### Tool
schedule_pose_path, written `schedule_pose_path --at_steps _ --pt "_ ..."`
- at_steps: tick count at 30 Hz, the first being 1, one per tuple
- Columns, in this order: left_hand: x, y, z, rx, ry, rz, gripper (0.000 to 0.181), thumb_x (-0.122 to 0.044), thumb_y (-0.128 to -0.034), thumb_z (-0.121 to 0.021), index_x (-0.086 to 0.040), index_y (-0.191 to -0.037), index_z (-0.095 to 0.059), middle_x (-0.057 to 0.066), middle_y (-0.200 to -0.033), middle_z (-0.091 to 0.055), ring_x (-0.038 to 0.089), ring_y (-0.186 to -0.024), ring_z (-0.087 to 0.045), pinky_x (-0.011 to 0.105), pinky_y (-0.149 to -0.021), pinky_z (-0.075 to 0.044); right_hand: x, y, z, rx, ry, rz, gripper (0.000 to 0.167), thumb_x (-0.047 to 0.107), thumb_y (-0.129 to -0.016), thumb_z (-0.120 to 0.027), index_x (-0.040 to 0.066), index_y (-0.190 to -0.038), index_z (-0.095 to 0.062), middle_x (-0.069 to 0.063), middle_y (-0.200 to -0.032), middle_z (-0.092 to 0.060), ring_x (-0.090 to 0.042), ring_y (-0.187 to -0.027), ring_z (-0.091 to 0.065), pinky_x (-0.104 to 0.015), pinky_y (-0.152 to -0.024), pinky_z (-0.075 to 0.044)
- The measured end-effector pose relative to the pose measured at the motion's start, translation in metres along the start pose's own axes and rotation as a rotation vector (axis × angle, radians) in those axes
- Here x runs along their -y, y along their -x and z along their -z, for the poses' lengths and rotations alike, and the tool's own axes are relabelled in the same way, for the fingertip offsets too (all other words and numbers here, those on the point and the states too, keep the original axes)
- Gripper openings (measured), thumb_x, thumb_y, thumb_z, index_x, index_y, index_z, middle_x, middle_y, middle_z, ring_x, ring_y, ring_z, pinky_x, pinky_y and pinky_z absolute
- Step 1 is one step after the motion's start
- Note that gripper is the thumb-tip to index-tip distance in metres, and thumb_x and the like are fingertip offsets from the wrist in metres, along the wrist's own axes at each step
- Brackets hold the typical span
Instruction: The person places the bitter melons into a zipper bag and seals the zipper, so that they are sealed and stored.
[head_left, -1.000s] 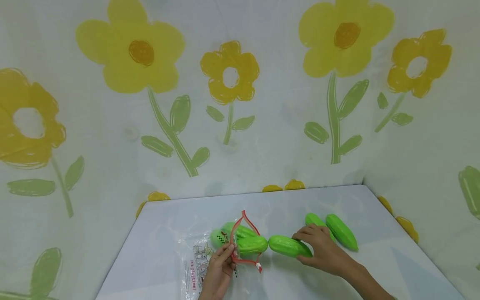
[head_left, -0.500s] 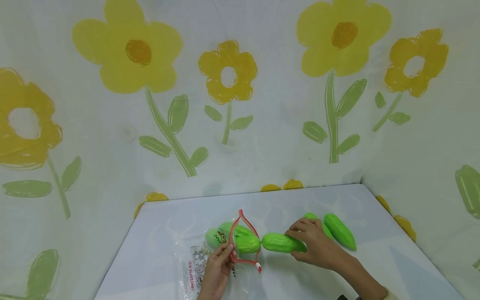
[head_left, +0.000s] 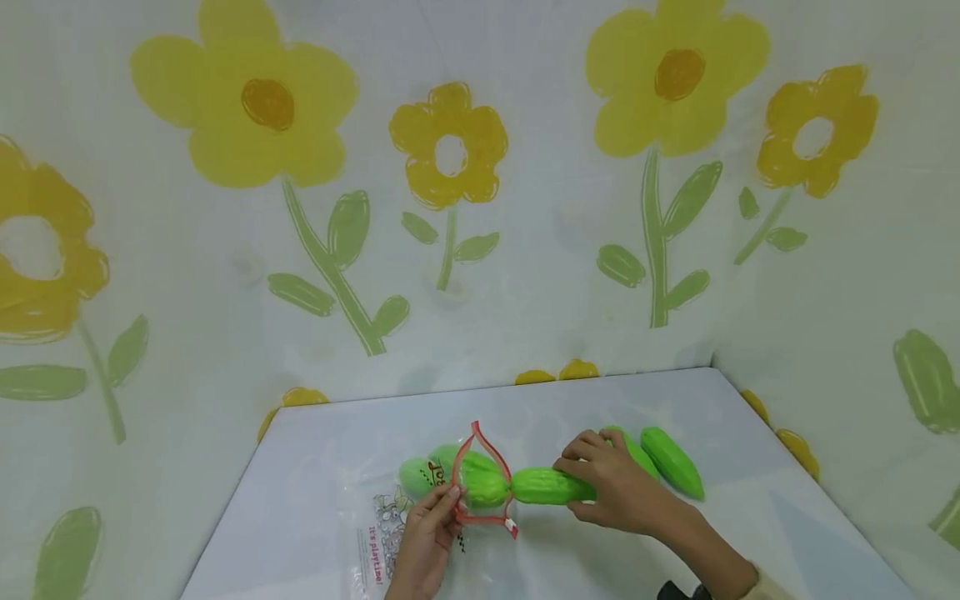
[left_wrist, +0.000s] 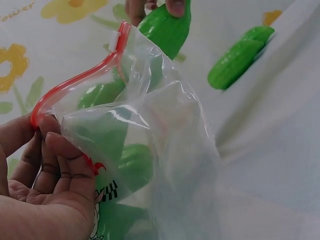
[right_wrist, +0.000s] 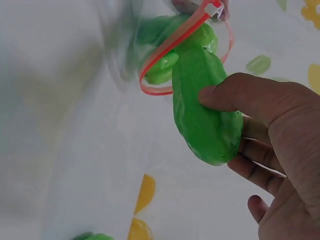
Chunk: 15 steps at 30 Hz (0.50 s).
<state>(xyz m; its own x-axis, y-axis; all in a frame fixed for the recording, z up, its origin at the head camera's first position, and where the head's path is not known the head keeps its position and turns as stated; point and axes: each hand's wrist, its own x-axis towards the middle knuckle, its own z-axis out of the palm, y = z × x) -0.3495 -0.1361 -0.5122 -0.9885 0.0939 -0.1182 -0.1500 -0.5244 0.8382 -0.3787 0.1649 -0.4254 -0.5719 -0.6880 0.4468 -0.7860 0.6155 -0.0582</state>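
My left hand pinches the rim of a clear zip bag, whose red zip edge stands apart as a mouth facing right. Several green toy cucumbers lie inside the bag, seen through the plastic. My right hand grips another green toy cucumber between thumb and fingers. This one lies level, its left tip at the bag's mouth and close against a cucumber inside. A white slider sits at one end of the zip edge.
Two loose green toy cucumbers lie on the white table behind and right of my right hand; the outer cucumber shows whole, the inner cucumber is partly covered. Cloth walls with printed flowers close off the back and sides.
My right hand has moved left with the cucumber, bringing it to the bag's mouth and turning it more level. The cucumber inside sits deeper. My left hand keeps hold of the bag.
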Motion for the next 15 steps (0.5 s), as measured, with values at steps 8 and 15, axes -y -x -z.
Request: schedule_pose_path --at_steps 8,15 --pt "-0.008 -0.002 -0.004 0.025 -0.026 0.004 0.008 -0.018 -0.0980 -0.065 -0.012 -0.100 -0.071 -0.003 -0.092 -0.070 0.006 -0.079 -0.062 0.020 -0.068 -0.048 0.004 -0.011 -0.004 -0.004 -0.014 0.039 0.038 0.027 -0.071 -0.088 0.018 -0.105 -0.073 0.011 -0.103 -0.060 -0.010 -0.102 -0.051 -0.045 -0.088 -0.035" --pt "-0.014 -0.005 -0.002 0.076 0.003 0.033 0.009 -0.019 -0.0986 -0.065 -0.015 -0.098 -0.072 -0.004 -0.094 -0.071 0.005 -0.077 -0.062 0.020 -0.067 -0.048 0.007 -0.017 -0.007 -0.011 -0.034 0.041 0.039 0.027 -0.070 -0.089 0.018 -0.104 -0.074 0.010 -0.103 -0.061 -0.011 -0.103 -0.052 -0.046 -0.087 -0.034"
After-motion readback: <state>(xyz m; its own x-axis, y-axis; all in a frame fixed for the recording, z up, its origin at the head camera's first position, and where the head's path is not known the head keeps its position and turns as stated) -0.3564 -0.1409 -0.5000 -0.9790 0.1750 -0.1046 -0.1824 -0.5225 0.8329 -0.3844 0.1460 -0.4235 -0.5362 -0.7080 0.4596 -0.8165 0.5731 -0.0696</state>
